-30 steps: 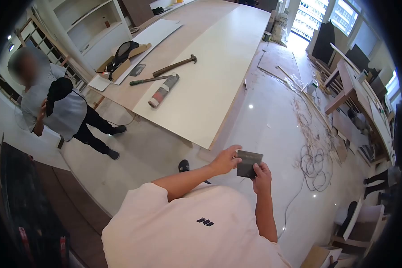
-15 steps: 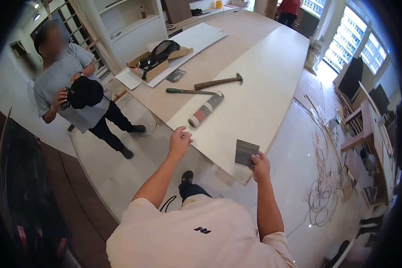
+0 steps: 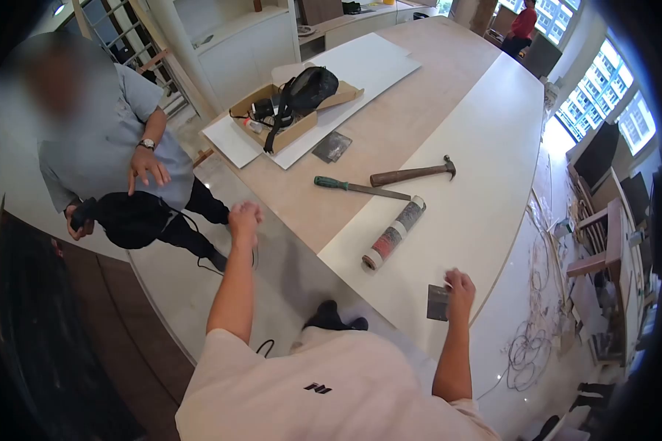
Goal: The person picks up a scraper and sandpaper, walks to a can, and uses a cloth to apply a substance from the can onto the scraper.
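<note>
My left hand (image 3: 246,220) is in the air beyond the left edge of the big table, its fingers loosely bent and apart, with nothing in them. At the table's near right corner, my right hand (image 3: 460,288) has curled, slightly blurred fingers. It overlaps a dark grey square sheet (image 3: 437,303); whether the fingers pinch it or hover over it cannot be made out. Farther in lie a red, grey and white roll (image 3: 394,234), a file with a green handle (image 3: 360,188) touching or close to the roll's far end, and a claw hammer (image 3: 412,174).
On white boards (image 3: 379,66) sits an open cardboard box (image 3: 272,110) with a black mesh bag (image 3: 312,87). Dark sheets (image 3: 332,147) lie near it. At left a person (image 3: 118,125) holds a black cap-like item (image 3: 131,219). Cables (image 3: 526,356) and wood strips litter the right floor.
My view has shifted, so the table sits lower and farther right. My left hand has swung left, away from the table edge. The person at left looks nearer, one hand now above the black item.
</note>
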Action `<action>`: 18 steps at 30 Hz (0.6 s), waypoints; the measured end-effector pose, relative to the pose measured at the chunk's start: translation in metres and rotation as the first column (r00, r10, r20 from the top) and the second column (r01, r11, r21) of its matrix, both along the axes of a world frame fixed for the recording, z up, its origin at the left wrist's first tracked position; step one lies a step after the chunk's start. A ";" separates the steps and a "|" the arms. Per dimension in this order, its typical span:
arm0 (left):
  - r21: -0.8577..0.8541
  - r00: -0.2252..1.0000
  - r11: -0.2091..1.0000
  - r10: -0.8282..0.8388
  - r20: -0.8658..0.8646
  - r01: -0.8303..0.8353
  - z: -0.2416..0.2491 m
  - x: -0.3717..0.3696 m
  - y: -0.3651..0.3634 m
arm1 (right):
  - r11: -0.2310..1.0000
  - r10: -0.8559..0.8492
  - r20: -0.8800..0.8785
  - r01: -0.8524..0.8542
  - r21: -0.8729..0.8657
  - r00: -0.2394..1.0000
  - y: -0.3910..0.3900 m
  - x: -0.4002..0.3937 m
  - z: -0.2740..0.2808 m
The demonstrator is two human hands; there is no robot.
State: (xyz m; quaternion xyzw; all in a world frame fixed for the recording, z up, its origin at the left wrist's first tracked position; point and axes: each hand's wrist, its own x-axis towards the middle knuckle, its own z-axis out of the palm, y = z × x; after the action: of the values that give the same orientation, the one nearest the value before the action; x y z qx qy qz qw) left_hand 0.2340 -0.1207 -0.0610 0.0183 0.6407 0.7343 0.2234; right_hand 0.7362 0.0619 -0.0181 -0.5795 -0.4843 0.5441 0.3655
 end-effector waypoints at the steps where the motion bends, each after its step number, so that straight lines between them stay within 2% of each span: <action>1: 0.026 0.999 0.999 0.035 -0.001 -0.035 0.005 -0.009 0.003 | 0.996 0.086 -0.027 -0.085 0.024 0.996 0.002 -0.019 0.002; 4: -0.020 0.994 0.997 0.082 0.067 -0.081 -0.001 -0.054 0.014 | 0.955 0.296 -0.162 -0.288 0.066 0.941 0.009 -0.092 0.000; 5: -0.063 0.993 0.995 0.086 0.075 -0.081 -0.004 -0.074 0.019 | 0.937 0.349 -0.145 -0.346 0.047 0.926 0.010 -0.118 -0.001; 6: -0.101 0.992 0.991 0.093 0.088 -0.084 -0.012 -0.096 0.024 | 0.919 0.390 -0.233 -0.392 0.039 0.891 0.007 -0.146 0.004; 7: -0.137 0.990 0.987 0.100 0.101 -0.086 -0.020 -0.119 0.029 | 0.888 0.418 -0.269 -0.452 -0.081 0.868 0.004 -0.174 0.018; 8: -0.182 0.994 0.980 0.092 0.063 -0.079 -0.028 -0.142 0.034 | 0.867 0.473 -0.211 -0.495 -0.058 0.855 0.001 -0.204 0.030; 9: -0.206 0.991 0.973 0.118 0.059 -0.103 -0.037 -0.164 0.041 | 0.848 0.489 -0.335 -0.529 -0.036 0.806 0.001 -0.235 0.025; 11: -0.266 0.986 0.954 0.160 0.050 -0.141 -0.060 -0.207 0.052 | 0.793 0.570 -0.324 -0.609 -0.023 0.755 0.013 -0.297 0.008; 12: -0.290 0.994 0.956 0.063 0.091 -0.034 -0.074 -0.231 0.053 | 0.803 0.547 -0.347 -0.594 -0.040 0.762 0.020 -0.330 -0.008; 13: -0.318 0.994 0.947 0.066 0.084 -0.036 -0.069 -0.240 0.061 | 0.812 0.522 -0.369 -0.580 -0.060 0.769 0.026 -0.362 -0.023; 15: -0.380 0.993 0.924 0.089 0.081 -0.052 -0.054 -0.235 0.068 | 0.827 0.482 -0.296 -0.540 -0.156 0.825 0.037 -0.418 -0.047; 18: -0.451 0.975 0.876 0.088 -0.202 -0.173 -0.073 -0.245 0.072 | 0.869 0.426 -0.132 -0.445 -0.216 0.895 0.047 -0.483 -0.074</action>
State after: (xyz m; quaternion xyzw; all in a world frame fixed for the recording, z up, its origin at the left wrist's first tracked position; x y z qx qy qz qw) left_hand -0.0114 -0.0485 -0.1344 -0.0148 0.8151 0.5678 0.1138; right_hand 0.2531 0.1089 -0.0922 -0.4731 -0.5179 0.6898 0.1793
